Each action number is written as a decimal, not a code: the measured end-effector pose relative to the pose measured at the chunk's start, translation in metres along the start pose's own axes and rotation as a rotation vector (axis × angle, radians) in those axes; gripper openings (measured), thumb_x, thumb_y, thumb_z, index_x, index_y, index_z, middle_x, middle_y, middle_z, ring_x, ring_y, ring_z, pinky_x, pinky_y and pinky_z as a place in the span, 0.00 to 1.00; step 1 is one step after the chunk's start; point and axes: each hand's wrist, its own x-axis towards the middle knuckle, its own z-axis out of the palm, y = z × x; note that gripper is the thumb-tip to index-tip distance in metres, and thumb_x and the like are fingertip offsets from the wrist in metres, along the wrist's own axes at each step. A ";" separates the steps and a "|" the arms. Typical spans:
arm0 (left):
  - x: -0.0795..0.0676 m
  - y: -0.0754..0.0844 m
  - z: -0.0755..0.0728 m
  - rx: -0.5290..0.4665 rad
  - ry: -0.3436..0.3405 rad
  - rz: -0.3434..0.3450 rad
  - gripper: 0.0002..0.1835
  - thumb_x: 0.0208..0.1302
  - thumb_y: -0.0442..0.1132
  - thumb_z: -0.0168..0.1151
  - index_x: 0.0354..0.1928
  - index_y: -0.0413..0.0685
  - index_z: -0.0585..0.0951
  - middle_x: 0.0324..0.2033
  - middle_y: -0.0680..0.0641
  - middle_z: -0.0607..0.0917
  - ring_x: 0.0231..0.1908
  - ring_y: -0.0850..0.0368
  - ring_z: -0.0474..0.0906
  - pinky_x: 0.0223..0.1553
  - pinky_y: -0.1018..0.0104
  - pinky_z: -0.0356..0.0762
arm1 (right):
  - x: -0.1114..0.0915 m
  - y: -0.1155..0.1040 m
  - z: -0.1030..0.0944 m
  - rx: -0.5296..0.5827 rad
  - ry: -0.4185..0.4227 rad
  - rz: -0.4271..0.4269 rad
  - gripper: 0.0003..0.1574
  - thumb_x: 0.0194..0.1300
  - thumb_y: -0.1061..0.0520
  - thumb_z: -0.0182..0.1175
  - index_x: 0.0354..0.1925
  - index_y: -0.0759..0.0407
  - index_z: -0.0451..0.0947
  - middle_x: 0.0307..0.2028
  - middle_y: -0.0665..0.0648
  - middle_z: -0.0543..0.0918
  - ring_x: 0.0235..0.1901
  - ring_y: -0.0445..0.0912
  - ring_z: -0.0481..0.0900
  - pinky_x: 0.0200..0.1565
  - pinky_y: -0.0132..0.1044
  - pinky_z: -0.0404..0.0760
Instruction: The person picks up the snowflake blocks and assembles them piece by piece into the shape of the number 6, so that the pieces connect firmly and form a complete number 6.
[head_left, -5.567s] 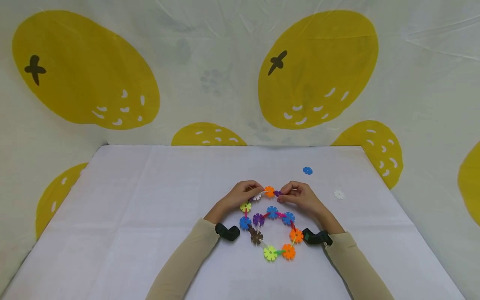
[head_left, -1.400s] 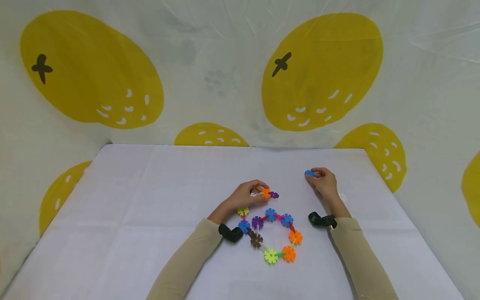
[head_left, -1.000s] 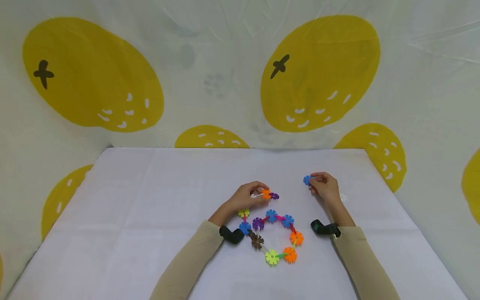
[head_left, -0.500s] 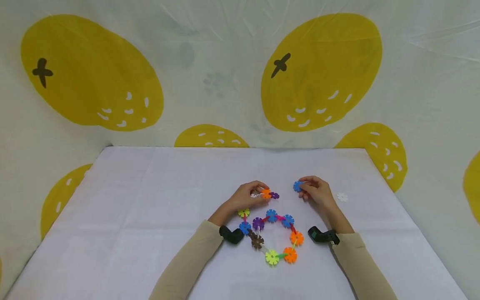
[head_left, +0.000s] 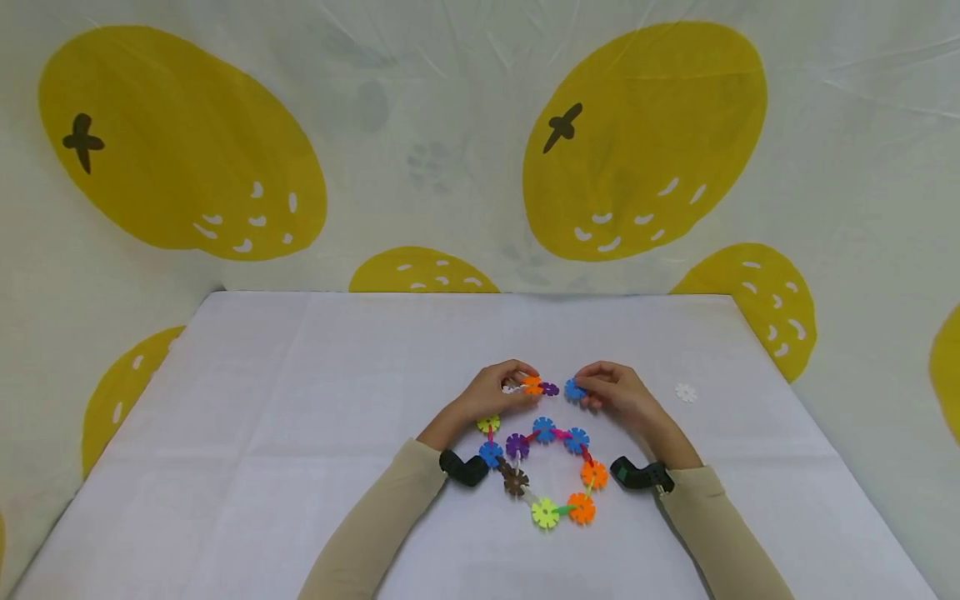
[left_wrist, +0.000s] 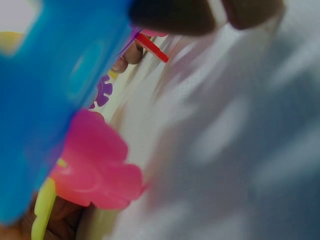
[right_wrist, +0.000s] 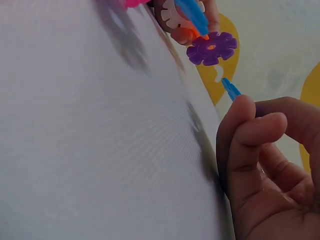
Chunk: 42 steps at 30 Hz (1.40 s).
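Note:
My left hand (head_left: 501, 390) pinches the end of a chain of notched plastic snowflake discs, at an orange disc (head_left: 532, 385). A purple disc (head_left: 550, 389) is slotted onto the orange one and points right. Between its thumb and fingers my right hand (head_left: 621, 400) pinches a blue snowflake disc (head_left: 574, 390), a short gap from the purple disc. In the right wrist view this blue disc (right_wrist: 231, 89) shows edge-on, below the purple disc (right_wrist: 212, 48). Down from the left hand, the chain runs through a yellow disc (head_left: 488, 422) and a blue one (head_left: 491, 454), partly hidden by the hand.
The chain joins a closed ring of linked discs, with a brown disc (head_left: 516, 482) at its left and a lime disc (head_left: 545, 513) at the front. A loose white disc (head_left: 686, 392) lies to the right on the white table (head_left: 337, 358). A printed cloth hangs behind.
After letting go of the purple disc, my right hand picked up the blue disc at the back right and brought it left and nearer, beside the purple disc. My left hand keeps its hold.

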 end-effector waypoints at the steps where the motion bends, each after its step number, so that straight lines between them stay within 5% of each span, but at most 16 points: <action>1: 0.000 0.000 0.000 -0.004 0.001 -0.001 0.21 0.58 0.45 0.71 0.54 0.52 0.80 0.41 0.53 0.81 0.40 0.60 0.74 0.44 0.68 0.72 | 0.000 0.000 0.001 -0.003 -0.010 -0.003 0.20 0.69 0.58 0.59 0.49 0.75 0.71 0.29 0.51 0.83 0.23 0.39 0.77 0.30 0.27 0.78; 10: -0.001 0.002 -0.001 -0.006 -0.003 -0.005 0.21 0.59 0.45 0.70 0.54 0.53 0.80 0.42 0.52 0.82 0.41 0.60 0.74 0.45 0.67 0.72 | 0.002 0.003 0.007 0.060 -0.065 -0.013 0.18 0.69 0.60 0.59 0.48 0.76 0.71 0.31 0.52 0.83 0.27 0.41 0.80 0.36 0.29 0.80; 21: -0.002 0.002 0.000 -0.014 0.013 -0.007 0.21 0.58 0.45 0.71 0.54 0.52 0.80 0.41 0.51 0.81 0.40 0.60 0.75 0.43 0.67 0.72 | 0.001 0.004 0.008 0.220 -0.056 0.022 0.02 0.70 0.64 0.57 0.39 0.63 0.76 0.33 0.53 0.84 0.29 0.42 0.82 0.38 0.28 0.81; 42: -0.002 0.003 -0.002 -0.017 0.006 -0.014 0.19 0.58 0.45 0.71 0.51 0.51 0.82 0.39 0.54 0.82 0.39 0.61 0.74 0.43 0.69 0.72 | -0.002 0.003 0.013 0.226 -0.067 0.038 0.04 0.70 0.68 0.55 0.38 0.63 0.77 0.34 0.52 0.84 0.32 0.41 0.83 0.40 0.28 0.81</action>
